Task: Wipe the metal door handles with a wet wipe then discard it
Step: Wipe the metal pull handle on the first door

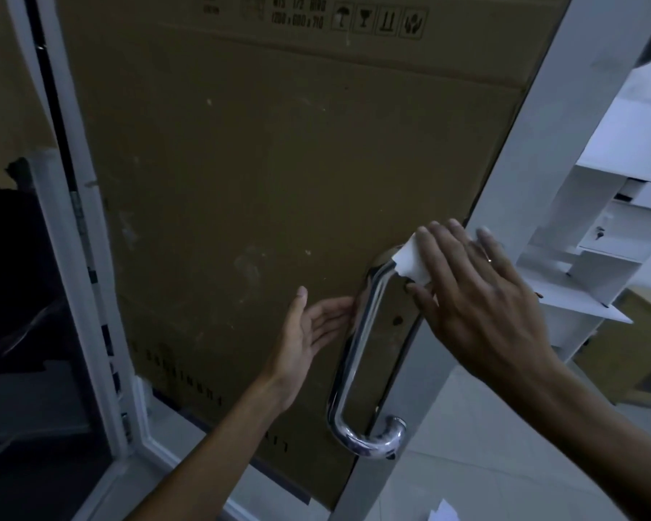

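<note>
A polished metal D-shaped door handle (358, 355) runs down the right side of a door covered with brown cardboard (241, 182). My right hand (478, 291) presses a white wet wipe (414, 259) against the handle's top bend, fingers spread flat over it. My left hand (309, 329) is open, palm turned right, its fingertips touching the left side of the handle's upper bar. The wipe is partly hidden under my right fingers.
The white door frame (512, 174) rises on the right, with white shelving and drawers (609, 235) beyond it. A dark glass panel (27, 314) and white frame stand at the left. Pale floor tiles (466, 464) lie below, with a scrap of white paper (444, 513).
</note>
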A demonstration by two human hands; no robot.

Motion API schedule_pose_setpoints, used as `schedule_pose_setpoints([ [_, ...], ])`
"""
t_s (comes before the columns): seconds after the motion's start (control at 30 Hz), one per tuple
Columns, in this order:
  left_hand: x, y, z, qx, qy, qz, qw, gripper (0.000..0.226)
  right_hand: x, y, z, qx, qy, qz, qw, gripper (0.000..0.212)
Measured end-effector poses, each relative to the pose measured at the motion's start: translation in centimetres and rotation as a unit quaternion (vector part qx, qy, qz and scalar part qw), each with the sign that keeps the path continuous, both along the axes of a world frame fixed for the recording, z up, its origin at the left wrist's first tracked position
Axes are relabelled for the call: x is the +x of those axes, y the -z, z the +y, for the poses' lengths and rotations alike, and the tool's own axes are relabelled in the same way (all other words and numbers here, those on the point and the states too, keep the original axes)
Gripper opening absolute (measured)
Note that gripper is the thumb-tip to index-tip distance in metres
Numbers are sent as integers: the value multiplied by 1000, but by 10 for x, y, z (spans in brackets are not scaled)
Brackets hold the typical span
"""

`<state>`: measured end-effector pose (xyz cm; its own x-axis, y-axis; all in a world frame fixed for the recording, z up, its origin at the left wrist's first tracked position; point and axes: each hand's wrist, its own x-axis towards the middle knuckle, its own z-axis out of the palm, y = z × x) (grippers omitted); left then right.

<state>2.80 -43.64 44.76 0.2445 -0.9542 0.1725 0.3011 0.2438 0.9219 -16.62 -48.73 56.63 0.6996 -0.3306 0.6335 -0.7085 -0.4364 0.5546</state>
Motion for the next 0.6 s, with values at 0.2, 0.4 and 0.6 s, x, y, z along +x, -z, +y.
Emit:
schedule_pose_setpoints([
  [0.2,2,0,-2,-2,15,-25,1000,71,12,3,1,-26,22,67,997,71],
  [0.4,2,-2,2,-4,26,-23,999,66,51,23,-3,-60,43,178,981,76],
  [0.6,2,-2,4,3,31,-13,999,64,43,60,-5,-102,16,248,963,74],
])
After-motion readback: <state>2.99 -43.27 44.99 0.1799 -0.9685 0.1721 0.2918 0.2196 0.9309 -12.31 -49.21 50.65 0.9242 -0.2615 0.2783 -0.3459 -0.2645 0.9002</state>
